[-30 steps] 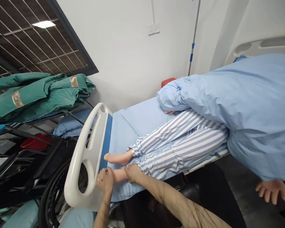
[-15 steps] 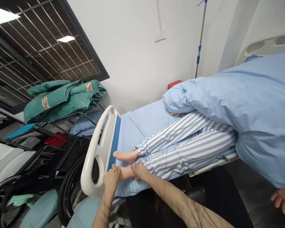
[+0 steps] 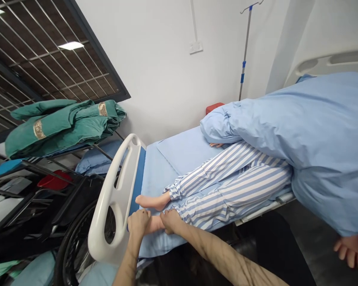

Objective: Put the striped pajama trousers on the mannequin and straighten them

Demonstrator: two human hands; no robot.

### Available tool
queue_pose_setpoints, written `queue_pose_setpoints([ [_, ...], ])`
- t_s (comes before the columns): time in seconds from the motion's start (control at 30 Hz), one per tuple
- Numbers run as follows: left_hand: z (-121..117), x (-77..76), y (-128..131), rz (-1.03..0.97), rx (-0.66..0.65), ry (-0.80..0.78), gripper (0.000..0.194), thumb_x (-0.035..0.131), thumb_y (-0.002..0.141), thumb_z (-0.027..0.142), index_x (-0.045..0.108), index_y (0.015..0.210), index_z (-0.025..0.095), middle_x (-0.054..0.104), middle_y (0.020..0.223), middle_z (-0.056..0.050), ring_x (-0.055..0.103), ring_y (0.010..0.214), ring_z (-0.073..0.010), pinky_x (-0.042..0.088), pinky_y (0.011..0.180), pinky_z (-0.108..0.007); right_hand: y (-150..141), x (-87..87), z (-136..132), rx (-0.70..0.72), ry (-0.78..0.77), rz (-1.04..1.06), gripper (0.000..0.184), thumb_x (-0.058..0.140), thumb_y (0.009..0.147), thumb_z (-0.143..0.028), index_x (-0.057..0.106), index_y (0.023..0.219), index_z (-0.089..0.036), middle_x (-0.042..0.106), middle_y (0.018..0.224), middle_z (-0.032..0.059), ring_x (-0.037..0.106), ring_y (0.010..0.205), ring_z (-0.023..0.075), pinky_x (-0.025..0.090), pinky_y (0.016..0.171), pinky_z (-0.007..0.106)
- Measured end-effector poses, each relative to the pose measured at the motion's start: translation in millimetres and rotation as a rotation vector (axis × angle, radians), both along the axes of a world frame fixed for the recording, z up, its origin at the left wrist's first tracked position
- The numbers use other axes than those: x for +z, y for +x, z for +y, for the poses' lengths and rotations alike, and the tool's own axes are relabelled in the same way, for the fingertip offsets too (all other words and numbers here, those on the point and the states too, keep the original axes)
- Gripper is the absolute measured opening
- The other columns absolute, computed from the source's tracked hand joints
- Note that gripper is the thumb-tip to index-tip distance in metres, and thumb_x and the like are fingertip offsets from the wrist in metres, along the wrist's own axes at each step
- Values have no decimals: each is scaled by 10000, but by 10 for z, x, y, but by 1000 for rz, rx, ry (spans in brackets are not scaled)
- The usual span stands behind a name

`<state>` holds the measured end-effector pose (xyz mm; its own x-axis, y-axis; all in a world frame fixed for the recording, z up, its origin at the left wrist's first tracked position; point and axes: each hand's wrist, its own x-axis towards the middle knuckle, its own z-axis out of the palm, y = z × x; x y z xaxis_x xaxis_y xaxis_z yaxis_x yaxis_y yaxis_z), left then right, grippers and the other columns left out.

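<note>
A figure in blue-and-white striped trousers (image 3: pixel 211 178) lies on the bed; I cannot tell if it is a person or a manikin. My left hand (image 3: pixel 139 222) is closed around its near foot (image 3: pixel 153 225), beside the footboard, and hides most of that foot. Just above it, my right hand (image 3: pixel 171 221) wraps the ankle by the gathered trouser cuff. Untouched, the far foot (image 3: pixel 153 201) rests bare on the blue sheet (image 3: pixel 156 167). A blue quilt (image 3: pixel 301 123) covers the upper body, with fingers of one hand (image 3: pixel 216 145) showing under its edge.
At the bed's end stands a white footboard (image 3: pixel 115 198), with a wheelchair wheel (image 3: pixel 68 242) beyond it. A rack on the left bears folded green cloth (image 3: pixel 68 123). An IV pole (image 3: pixel 245 55) rises by the wall. Another hand (image 3: pixel 352 250) hangs below the quilt at right.
The camera has turned a little, so the scene sits slightly to the left. Both hands keep their hold on the near foot and ankle, which seem almost unmoved on the bed.
</note>
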<state>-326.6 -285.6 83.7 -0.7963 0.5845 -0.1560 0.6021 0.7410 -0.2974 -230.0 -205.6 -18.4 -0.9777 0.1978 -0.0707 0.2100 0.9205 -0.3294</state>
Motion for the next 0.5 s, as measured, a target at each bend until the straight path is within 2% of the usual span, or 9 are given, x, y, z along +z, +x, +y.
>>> queue_pose_setpoints([
  [0.17,-56,-86,8,76,177,220,504,299,913,378,715,950,95,710,913,-200,667,864,-318,447,725,-371,31,17,1,5,7,4,667,757,624,-325,526,1201,-82,644,1094,219,645,963,331,522,791,445],
  [0.3,-143,-203,61,95,331,454,400,353,900,364,693,899,153,718,922,-141,654,838,-261,431,705,-330,42,23,8,2,1,-3,655,752,660,-366,524,1211,-96,643,1111,214,637,967,332,511,798,443],
  [0.43,-285,-407,176,112,414,768,371,348,933,372,636,1046,166,706,1004,-120,643,866,-231,440,722,-316,49,24,0,-9,-13,6,656,766,659,-385,531,1221,-144,639,1151,214,629,981,341,500,798,446],
  [0.5,-335,-484,214,97,450,848,406,364,932,442,593,1125,167,697,1030,-134,642,873,-247,449,724,-333,49,25,-5,-10,-5,10,663,778,646,-381,534,1217,-148,641,1148,212,629,981,342,497,798,439],
])
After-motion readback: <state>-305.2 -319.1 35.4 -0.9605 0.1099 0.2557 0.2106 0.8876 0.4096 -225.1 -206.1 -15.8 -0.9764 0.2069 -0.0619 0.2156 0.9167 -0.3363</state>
